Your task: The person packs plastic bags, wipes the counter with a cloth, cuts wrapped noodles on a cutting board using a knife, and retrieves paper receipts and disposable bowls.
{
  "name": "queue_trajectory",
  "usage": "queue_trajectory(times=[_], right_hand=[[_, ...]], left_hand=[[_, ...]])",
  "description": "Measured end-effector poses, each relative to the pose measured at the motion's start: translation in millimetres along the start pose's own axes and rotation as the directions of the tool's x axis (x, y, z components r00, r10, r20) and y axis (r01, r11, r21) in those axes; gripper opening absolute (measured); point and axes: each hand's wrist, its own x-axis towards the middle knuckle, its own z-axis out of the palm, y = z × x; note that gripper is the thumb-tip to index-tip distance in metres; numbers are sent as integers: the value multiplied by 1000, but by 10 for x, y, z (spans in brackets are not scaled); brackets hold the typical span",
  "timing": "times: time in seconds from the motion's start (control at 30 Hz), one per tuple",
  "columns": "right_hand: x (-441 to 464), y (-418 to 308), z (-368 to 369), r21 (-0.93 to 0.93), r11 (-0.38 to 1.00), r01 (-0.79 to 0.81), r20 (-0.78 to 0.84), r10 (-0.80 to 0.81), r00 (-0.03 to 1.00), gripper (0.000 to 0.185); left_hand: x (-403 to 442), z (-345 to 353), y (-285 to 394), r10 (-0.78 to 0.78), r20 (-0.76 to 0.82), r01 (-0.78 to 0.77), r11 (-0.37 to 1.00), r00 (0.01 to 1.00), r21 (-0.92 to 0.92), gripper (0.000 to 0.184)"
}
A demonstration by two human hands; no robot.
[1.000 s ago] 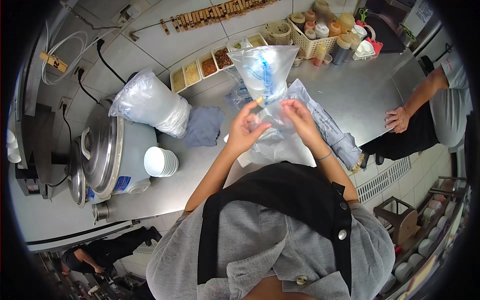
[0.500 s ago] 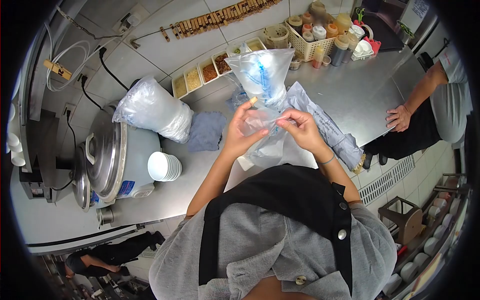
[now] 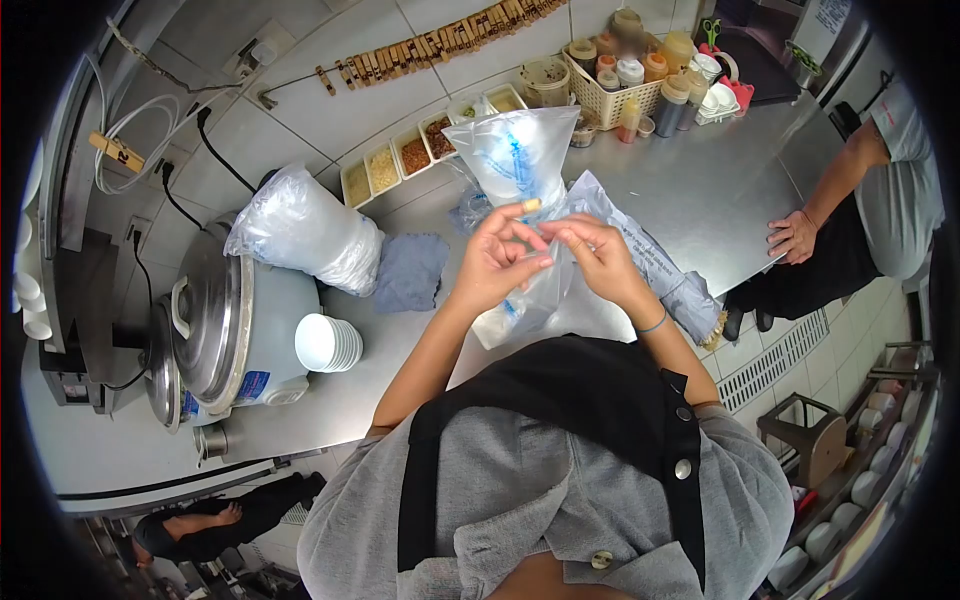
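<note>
1. Translucent plastic bag [image 3: 546,295] at mid-tabletop [image 3: 700,165], hanging below the fingertips; a bulging blue-printed bag [image 3: 515,150] is just beyond, on the far side.
2. Right hand [image 3: 597,262]: grip pinched on the film's upper edge. Left hand [image 3: 497,262]: fingers curled toward thumb, alongside; cannot tell whether its grip has film.
3. Judgement: thin film likely clings and tears. Best handled with light fingertip pressure, both hands close together, little pull.
4. Keep knuckles clear of the blue-printed bag; clearance looks small.

grey short-sleeved shirt [image 3: 500,450] | black apron [image 3: 560,390] | metal snaps [image 3: 683,469] | blue wristband [image 3: 654,324] | yellowish fingertip cover [image 3: 531,206]
</note>
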Motion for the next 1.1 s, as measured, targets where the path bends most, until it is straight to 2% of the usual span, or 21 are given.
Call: queue_trajectory(times=[0.07, 0.1, 0.17, 0.2, 0.27, 0.3, 0.37, 0.47, 0.53, 0.6, 0.63, 0.7, 0.77, 0.8, 0.83, 0.9, 0.93, 0.97, 1.03, 1.07, 1.1], right_hand=[[78, 87, 10, -103, 951, 292, -258, -309, 915, 23], [69, 75, 1, -104, 950, 294, -257, -311, 915, 23], [19, 49, -46, 273, 961, -47, -151, 91, 984, 23], [16, 68, -85, 271, 961, -45, -152, 89, 984, 23], [23, 128, -172, 639, 729, -246, 162, 185, 969, 20], [37, 148, -207, 637, 731, -247, 165, 184, 969, 20], [108, 181, -266, 610, 664, -432, 437, 172, 883, 15], [367, 105, -376, 598, 696, -397, 453, 115, 884, 14], [641, -60, -430, 684, 677, -273, 246, 138, 959, 13], [966, -84, -517, 485, 853, -194, 108, 161, 981, 13], [1124, -67, -529, 485, 853, -191, 109, 158, 981, 13], [1419, -23, -551, 68, 988, -140, -152, 149, 977, 19], [1684, 330, -538, -19, 993, -119, -174, 114, 978, 23], [1756, 441, -533, -106, 989, -105, -194, 83, 978, 28], [1739, 346, -509, -107, 989, -103, -197, 80, 977, 28], [1645, 209, -432, -242, 904, -352, -118, 333, 936, 18], [1618, 221, -421, -173, 901, -399, -94, 388, 917, 19], [1613, 370, -420, -174, 899, -402, -91, 391, 916, 19], [1584, 680, -386, -58, 935, -350, 7, 351, 936, 18], [1534, 734, -373, -57, 934, -353, 10, 354, 935, 18], [1408, 646, -335, 15, 878, -478, 31, 478, 878, 16]], left_hand=[[-19, 25, 40, -72, 41, 71, 997, 997, 36, 57], [-26, 44, 41, -119, 31, 117, 992, 992, 54, 56], [-19, 34, 0, -163, 21, 161, 984, 986, 73, 55], [-5, 8, -54, -76, 18, 76, 997, 997, -26, 54], [20, -54, -91, 14, 5, -13, 992, 1000, -127, 53], [34, -108, -33, 52, -34, -58, 972, 998, -228, 53], [90, -208, 42, 90, -82, -112, 939, 993, -324, 52], [271, -338, 158, 248, -134, -272, 939, 959, -210, 50], [439, -458, 311, 233, -173, -260, 953, 957, -154, 50], [598, -482, 391, 220, -213, -244, 965, 952, -95, 50], [690, -441, 406, 182, -331, -233, 965, 926, -122, 51], [810, -377, 366, 144, -441, -229, 962, 886, -146, 51], [903, -428, 122, 41, -561, -256, 915, 827, -311, 51], [1006, -654, -172, -48, -561, -177, 924, 827, -339, 39], [1003, -712, -180, -45, -558, -178, 924, 829, -338, 39], [984, -790, -230, -288, -169, 77, 681, 943, -729, 45], [994, -757, -298, -277, -224, 79, 774, 934, -629, 59], [945, -762, -352, -280, -226, 79, 771, 933, -631, 59], [797, -794, -502, -263, -323, 94, 885, 909, -456, 45], [967, -833, -685, -48, -351, -63, 953, 935, -297, 33], [938, -787, -675, -51, -353, -61, 953, 934, -297, 33]])
